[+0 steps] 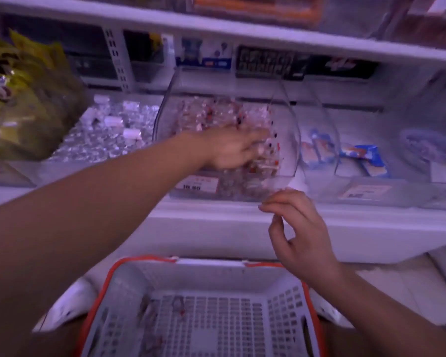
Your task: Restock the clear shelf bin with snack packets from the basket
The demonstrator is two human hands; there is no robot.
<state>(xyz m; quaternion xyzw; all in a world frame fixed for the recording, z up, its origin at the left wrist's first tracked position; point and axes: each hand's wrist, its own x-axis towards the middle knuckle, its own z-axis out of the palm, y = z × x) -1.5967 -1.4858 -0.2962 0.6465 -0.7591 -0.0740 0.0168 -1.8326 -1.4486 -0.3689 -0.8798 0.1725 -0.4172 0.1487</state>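
Note:
The clear shelf bin (290, 140) stands on the middle shelf, its curved front lid raised, filled with small clear snack packets (206, 114) with red and black print. My left hand (229, 148) reaches into the bin from the left, blurred, with its fingers stretched over the packets. My right hand (296, 228) hovers just below the bin's front right corner with loosely curled fingers and holds nothing. The grey basket with an orange rim (106, 284) sits low in front of me. A few packets (150, 313) lie on its floor.
A bin of silver-wrapped sweets (106, 132) stands left of the clear bin, and yellow-green bags (18, 99) lie further left. Blue-and-white packets (363, 158) fill the bins to the right. Price labels (197, 184) line the shelf front. Another shelf (216, 24) overhangs above.

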